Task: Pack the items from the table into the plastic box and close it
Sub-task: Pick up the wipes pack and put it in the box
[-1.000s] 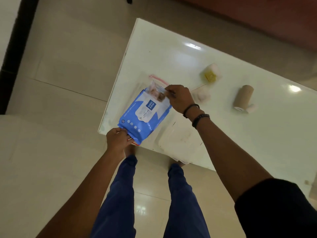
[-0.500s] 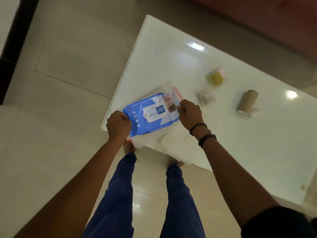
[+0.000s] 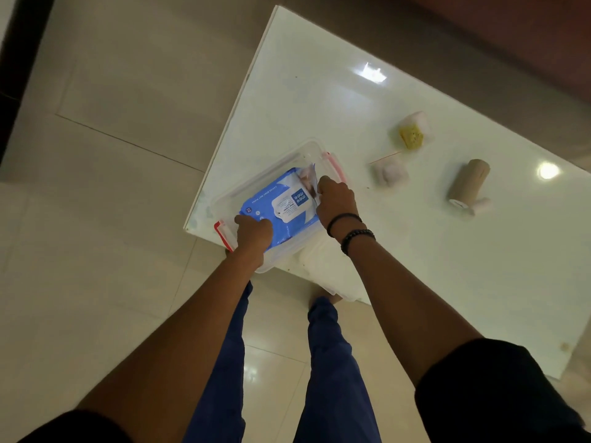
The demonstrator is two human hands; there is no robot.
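A clear plastic box (image 3: 271, 169) with red and pink latches sits at the near left corner of the white table (image 3: 351, 116). A blue pack of wet wipes (image 3: 284, 203) lies flat inside it. My left hand (image 3: 252, 233) grips the pack's near end and my right hand (image 3: 335, 201) holds its far end, both pressing it down into the box. The box's clear lid (image 3: 326, 270) lies on the table just right of the box, partly under my right forearm.
Farther right on the table lie a white roll with a yellow piece (image 3: 412, 131), a small white roll (image 3: 390, 174), a brown bandage roll (image 3: 467, 183) and a small white item (image 3: 479, 206) beside it. The table edge runs just behind the box.
The wipes pack was tilted above the box a second ago; both hands have turned it level and lowered it into the box.
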